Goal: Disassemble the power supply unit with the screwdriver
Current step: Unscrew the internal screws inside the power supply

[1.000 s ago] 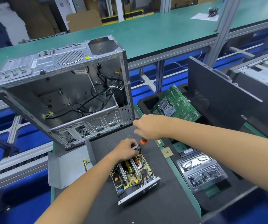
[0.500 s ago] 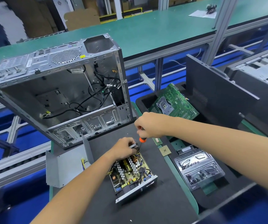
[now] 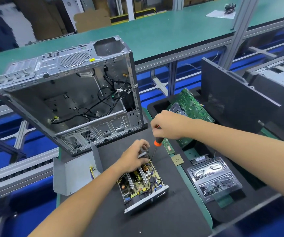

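The open power supply unit (image 3: 142, 183) lies flat on the dark mat of the desk (image 3: 172, 219), a little below the middle of the view, its cover off and its crowded circuit board facing up, with the metal end wall toward five o'clock. The left hand (image 3: 134, 159) comes in from seven o'clock and grips the unit's far end, fingers curled over a small metal part at that edge. The right hand (image 3: 167, 124) reaches in from three o'clock and pinches the top of the screwdriver (image 3: 155, 147), fingers closed round the black and orange handle; the thin shaft slants down toward seven o'clock and its tip meets the unit's far corner just beside the left fingers. At ten o'clock of the unit an emptied computer case (image 3: 66, 100) stands tilted, loose black cables hanging inside. A bent grey metal cover (image 3: 74, 175) lies at nine o'clock. At one o'clock a green motherboard (image 3: 191, 105) rests in a black tray. A small square processor chip (image 3: 177, 159) sits at two o'clock, and a clear plastic tray (image 3: 214, 178) of screws lies at three o'clock.
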### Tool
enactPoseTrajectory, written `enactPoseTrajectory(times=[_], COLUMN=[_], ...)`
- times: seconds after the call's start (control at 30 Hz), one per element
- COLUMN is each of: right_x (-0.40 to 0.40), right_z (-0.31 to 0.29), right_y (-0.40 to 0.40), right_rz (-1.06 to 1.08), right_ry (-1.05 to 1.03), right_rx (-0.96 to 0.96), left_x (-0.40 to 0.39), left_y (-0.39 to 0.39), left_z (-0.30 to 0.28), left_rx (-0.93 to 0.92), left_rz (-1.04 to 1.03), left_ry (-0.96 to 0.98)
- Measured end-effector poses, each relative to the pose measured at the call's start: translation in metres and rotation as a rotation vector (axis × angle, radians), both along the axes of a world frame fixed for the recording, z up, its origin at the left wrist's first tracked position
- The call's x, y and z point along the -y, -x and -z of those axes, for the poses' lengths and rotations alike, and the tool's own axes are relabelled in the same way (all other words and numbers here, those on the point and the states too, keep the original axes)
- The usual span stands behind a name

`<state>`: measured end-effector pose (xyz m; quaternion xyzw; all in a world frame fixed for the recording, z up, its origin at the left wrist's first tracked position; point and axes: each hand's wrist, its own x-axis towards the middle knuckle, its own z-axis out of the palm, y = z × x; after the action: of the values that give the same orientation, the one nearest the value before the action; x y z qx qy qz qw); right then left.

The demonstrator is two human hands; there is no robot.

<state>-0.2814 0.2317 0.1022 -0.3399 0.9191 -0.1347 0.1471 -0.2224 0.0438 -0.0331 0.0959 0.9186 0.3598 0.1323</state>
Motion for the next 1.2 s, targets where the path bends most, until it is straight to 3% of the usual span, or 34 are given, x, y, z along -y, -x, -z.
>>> enactPoseTrajectory(times=[0.37, 0.83, 1.2], right_x=[-0.017, -0.035, -0.026], right_z=[-0.013, -0.010, -0.012], right_y=[0.016, 0.024, 0.032], right_rz=[0.147, 0.255, 0.245], right_ry=[0.227, 0.307, 0.255], right_rx=[0.140, 0.147, 0.124], left_x=[-0.003, -0.005, 0.006], left_y=[-0.001, 0.001, -0.005], left_z=[-0.008, -0.011, -0.021], left_rx=[-0.038, -0.008, 0.017], left_rz=[-0.010, -0.061, -0.133], left_ry=[-0.123, -0.160, -0.240])
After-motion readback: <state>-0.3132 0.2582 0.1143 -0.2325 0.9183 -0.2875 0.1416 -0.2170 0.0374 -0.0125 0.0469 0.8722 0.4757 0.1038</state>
